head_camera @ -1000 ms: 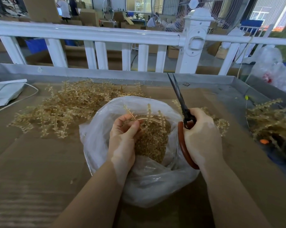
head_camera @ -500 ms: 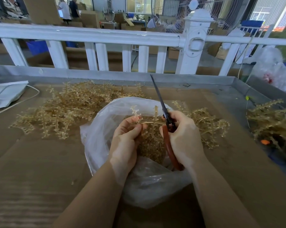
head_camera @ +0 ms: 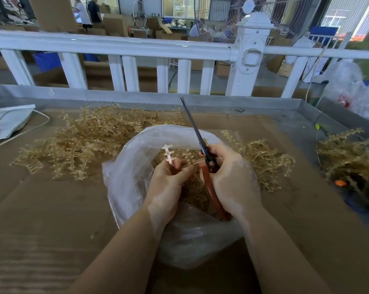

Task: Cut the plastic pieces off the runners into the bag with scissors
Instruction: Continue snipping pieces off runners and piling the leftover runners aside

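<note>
Here, beside a heap of uncut runners, the left hand pinches a pale runner over the open plastic bag of cut pieces — the right hand grips red-handled scissors, blades nearly closed.

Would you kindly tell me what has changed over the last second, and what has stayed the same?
The right hand, gripping the scissors, moved left from beside the plastic bag to over its mouth, close to the left hand; the blades swung leftward. The runner in the left hand now shows fewer branches. Unchanged: the left hand's hold, the bag, and the runner piles on the table.
</note>
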The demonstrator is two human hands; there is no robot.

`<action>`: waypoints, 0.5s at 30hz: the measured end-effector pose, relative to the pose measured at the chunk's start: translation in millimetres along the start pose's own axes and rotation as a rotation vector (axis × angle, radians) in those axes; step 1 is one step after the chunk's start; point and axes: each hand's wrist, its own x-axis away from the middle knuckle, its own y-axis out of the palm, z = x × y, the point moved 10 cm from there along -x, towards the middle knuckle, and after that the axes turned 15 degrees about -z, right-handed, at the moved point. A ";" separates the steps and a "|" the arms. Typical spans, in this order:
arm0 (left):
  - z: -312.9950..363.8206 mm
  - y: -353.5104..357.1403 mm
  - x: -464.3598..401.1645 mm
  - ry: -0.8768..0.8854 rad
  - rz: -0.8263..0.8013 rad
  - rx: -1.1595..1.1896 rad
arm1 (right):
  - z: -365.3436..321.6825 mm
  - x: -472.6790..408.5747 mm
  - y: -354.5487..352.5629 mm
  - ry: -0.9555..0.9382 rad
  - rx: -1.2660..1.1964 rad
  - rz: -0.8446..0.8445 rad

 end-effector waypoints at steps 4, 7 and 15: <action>2.9 -4.6 -1.3 0.052 0.020 0.013 | 3.4 -2.4 3.3 -0.010 -0.062 0.006; 5.1 -3.0 -1.4 0.086 -0.007 0.038 | 7.9 -5.3 6.3 -0.005 -0.077 0.003; 11.8 0.9 0.2 0.127 -0.044 -0.021 | 1.8 -0.9 2.7 -0.085 -0.092 0.058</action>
